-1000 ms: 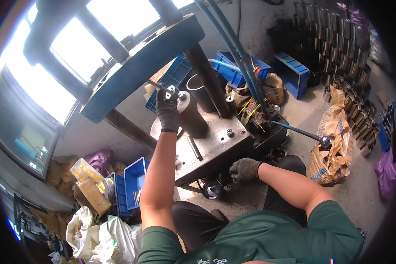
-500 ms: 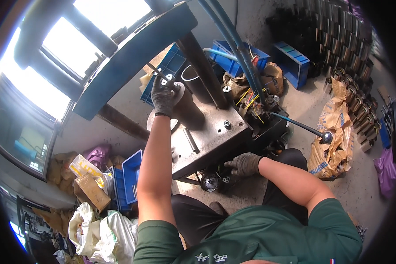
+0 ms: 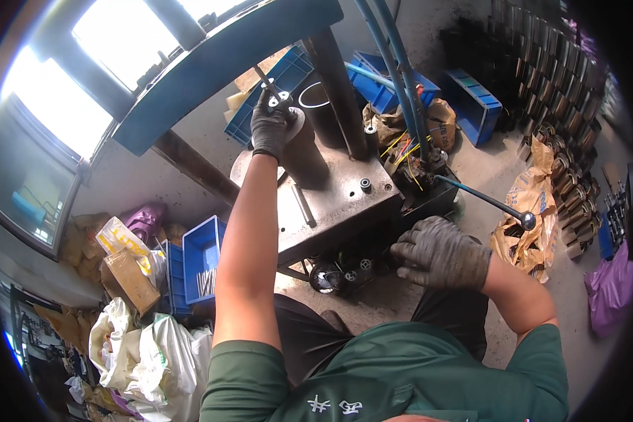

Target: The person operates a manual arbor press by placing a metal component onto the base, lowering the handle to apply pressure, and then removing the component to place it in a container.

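My left hand (image 3: 270, 131), in a dark grey work glove, is closed around a dark metal part with pale round bushed ends (image 3: 278, 99). It holds the part at the top of an upright dark steel cylinder (image 3: 307, 156), under the blue crossbeam of a press (image 3: 225, 74). A thin rod (image 3: 261, 73) rises from the part toward the beam. My right hand (image 3: 444, 254), gloved too, hangs in the air over my right knee. Its fingers are loosely bent and somewhat apart, with nothing visible in them.
On the steel press table (image 3: 344, 205) lie a short bar (image 3: 303, 205) and a small bushing (image 3: 366, 184). A ball-ended lever (image 3: 487, 202) juts out at the right. Blue crates (image 3: 200, 259), white sacks (image 3: 170, 359) and a torn brown paper bag (image 3: 527, 211) stand around.
My right hand has risen from below the table edge and moved right, closer to me. The left hand stays on the metal part at the cylinder's top. The whole view has shifted slightly.
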A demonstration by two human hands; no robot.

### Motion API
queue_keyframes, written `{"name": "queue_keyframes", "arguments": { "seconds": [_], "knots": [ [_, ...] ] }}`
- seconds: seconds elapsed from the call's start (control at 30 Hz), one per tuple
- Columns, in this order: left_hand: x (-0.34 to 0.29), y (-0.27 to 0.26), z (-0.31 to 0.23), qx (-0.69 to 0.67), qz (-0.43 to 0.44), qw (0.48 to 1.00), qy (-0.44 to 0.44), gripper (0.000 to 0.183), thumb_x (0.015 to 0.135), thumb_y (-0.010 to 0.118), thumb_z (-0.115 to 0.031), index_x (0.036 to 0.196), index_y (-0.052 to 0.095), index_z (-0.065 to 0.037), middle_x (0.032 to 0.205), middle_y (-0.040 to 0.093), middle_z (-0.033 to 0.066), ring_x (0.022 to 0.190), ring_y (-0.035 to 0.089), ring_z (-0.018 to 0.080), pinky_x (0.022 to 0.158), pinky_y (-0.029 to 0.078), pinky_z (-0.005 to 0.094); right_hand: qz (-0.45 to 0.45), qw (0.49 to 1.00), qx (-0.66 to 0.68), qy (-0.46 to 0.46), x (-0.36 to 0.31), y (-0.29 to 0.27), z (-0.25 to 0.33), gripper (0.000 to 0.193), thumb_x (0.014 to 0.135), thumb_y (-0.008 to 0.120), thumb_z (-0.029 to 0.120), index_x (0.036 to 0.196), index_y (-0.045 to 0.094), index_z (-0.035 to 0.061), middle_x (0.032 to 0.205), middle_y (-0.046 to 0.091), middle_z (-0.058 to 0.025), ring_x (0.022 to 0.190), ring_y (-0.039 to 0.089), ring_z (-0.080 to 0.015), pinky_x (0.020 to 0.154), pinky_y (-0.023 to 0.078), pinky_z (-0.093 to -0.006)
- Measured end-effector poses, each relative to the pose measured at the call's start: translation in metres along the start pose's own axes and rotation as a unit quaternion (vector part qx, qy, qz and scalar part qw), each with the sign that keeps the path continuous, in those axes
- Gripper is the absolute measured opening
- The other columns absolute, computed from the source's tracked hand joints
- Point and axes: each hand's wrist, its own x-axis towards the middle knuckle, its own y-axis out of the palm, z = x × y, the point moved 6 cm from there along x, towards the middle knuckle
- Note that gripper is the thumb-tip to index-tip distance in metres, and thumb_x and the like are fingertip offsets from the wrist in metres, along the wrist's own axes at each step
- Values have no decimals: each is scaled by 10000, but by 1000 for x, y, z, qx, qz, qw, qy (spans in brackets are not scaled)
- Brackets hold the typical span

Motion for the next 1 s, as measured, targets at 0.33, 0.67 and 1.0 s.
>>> {"name": "queue_keyframes", "arguments": {
  "seconds": [0.33, 0.67, 1.0],
  "knots": [
    [14, 3, 13, -91, 11, 995, -42, 601, 935, 714, 42, 1489, 551, -126, 826, 671, 46, 642, 591, 101, 561, 495, 269, 174, 953, -45, 243, -98, -79, -77, 390, 905, 641, 331, 1144, 698, 27, 1057, 726, -184, 952, 708, -380, 868, 560, -487],
    [22, -4, 22, -102, 38, 993, -50, 606, 968, 665, 82, 1512, 505, -135, 905, 692, 42, 654, 549, 110, 601, 535, 257, 190, 944, -66, 262, -141, -7, -45, 249, 890, 629, 290, 886, 679, 46, 803, 693, -182, 803, 696, -402, 752, 554, -509],
    [42, -21, 38, -80, 53, 993, -61, 541, 946, 717, -7, 1459, 570, -101, 837, 684, 23, 649, 562, 85, 603, 489, 257, 91, 962, -18, 258, -110, -51, -51, 343, 914, 637, 291, 1094, 727, 13, 874, 730, -194, 852, 717, -369, 795, 566, -469]
  ]
}}
